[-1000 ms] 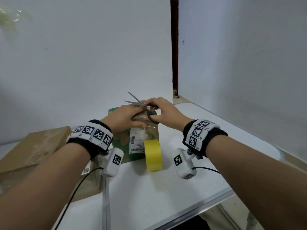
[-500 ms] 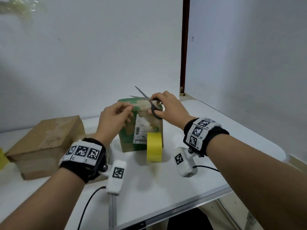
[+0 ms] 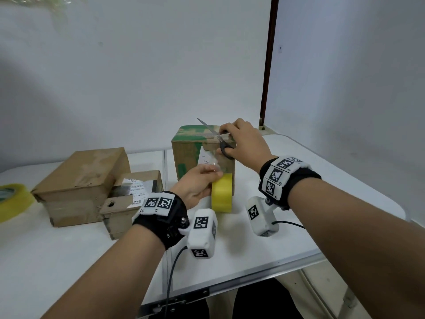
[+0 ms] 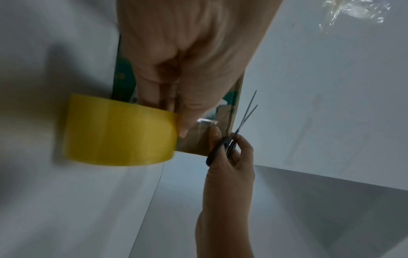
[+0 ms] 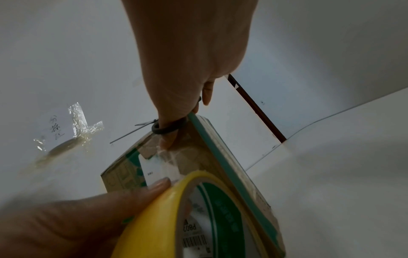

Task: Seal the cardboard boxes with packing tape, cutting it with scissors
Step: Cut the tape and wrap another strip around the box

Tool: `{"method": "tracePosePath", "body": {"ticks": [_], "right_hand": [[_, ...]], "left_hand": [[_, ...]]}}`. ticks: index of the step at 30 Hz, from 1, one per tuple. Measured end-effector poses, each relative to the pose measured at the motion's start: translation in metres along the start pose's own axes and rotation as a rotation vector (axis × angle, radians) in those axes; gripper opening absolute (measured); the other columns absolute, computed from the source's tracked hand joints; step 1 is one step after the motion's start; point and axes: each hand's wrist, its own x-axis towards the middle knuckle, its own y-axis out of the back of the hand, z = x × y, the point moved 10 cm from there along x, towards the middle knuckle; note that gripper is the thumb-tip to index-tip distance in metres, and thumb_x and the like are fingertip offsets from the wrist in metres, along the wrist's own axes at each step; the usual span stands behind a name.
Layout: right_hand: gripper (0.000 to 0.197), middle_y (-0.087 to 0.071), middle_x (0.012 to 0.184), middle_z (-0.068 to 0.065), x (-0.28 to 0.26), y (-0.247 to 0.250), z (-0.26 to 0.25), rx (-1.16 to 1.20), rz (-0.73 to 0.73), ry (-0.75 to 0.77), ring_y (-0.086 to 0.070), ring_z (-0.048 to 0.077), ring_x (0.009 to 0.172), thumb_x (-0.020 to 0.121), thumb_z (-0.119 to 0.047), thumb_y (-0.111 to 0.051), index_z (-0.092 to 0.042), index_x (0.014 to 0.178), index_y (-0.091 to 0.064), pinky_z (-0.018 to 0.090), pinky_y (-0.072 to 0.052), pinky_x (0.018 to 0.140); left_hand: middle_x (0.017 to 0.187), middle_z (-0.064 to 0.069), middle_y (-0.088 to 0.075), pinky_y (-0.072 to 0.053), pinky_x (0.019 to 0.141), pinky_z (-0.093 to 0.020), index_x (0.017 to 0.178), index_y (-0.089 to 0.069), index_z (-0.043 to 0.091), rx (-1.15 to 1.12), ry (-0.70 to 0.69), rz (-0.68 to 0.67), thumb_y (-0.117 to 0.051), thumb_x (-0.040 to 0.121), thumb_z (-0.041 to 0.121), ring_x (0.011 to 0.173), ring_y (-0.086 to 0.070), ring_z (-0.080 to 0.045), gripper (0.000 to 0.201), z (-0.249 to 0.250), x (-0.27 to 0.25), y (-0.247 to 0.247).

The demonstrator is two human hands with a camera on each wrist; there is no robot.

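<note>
A cardboard box with green print (image 3: pixel 187 153) stands mid-table. A yellow tape roll (image 3: pixel 222 195) stands on edge against its front, and a clear strip of tape runs from it up the box's front face. My left hand (image 3: pixel 207 178) holds the roll at its top, with a finger along the outer side (image 5: pixel 154 190). My right hand (image 3: pixel 230 143) rests on the box's top right corner and grips black-handled scissors (image 3: pixel 212 132). The blades are slightly apart and point left over the box top. The right thumb (image 5: pixel 169 141) presses the tape on the box front.
Two more brown cardboard boxes, a large one (image 3: pixel 80 180) and a small one (image 3: pixel 131 201), sit to the left. Another yellowish tape roll (image 3: pixel 11 201) is at the far left edge. The table's front edge (image 3: pixel 230 284) is near. Walls close off the back and right.
My left hand has come down from the box top to the tape roll at the box's front. The right hand has stayed at the top corner with the scissors.
</note>
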Motion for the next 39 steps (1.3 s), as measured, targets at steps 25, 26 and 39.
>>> {"method": "tracePosePath", "body": {"ticks": [25,26,39], "right_hand": [[0.042,-0.054,0.110,0.005,0.005,0.005,0.009,0.257,-0.132,-0.090,-0.053,0.018,0.103,0.081,-0.032,-0.074,-0.023,0.121,-0.061,0.026,-0.045,0.086],[0.040,-0.058,0.106,0.003,0.006,0.012,0.012,0.343,-0.151,-0.128,-0.055,0.015,0.097,0.082,-0.033,-0.074,-0.024,0.119,-0.063,0.023,-0.045,0.082],[0.028,-0.056,0.072,-0.003,-0.049,0.011,0.031,0.624,-0.721,-0.319,-0.050,0.010,0.065,0.083,-0.041,-0.072,-0.017,0.097,-0.069,0.021,-0.035,0.060]], "left_hand": [[0.117,0.001,-0.069,-0.055,0.084,-0.030,0.121,-0.057,0.014,0.114,-0.012,-0.109,-0.060,0.091,-0.001,0.101,-0.067,-0.015,0.034,0.004,0.001,0.007],[0.119,-0.001,-0.068,-0.054,0.088,-0.031,0.122,-0.058,0.012,0.116,0.001,-0.126,-0.059,0.091,-0.001,0.106,-0.066,-0.017,0.033,0.002,0.001,0.006],[0.104,-0.008,-0.074,-0.055,0.087,-0.035,0.106,-0.067,0.011,0.006,0.049,-0.093,-0.061,0.093,0.017,0.098,-0.069,-0.018,0.016,-0.001,0.008,0.010]]}}
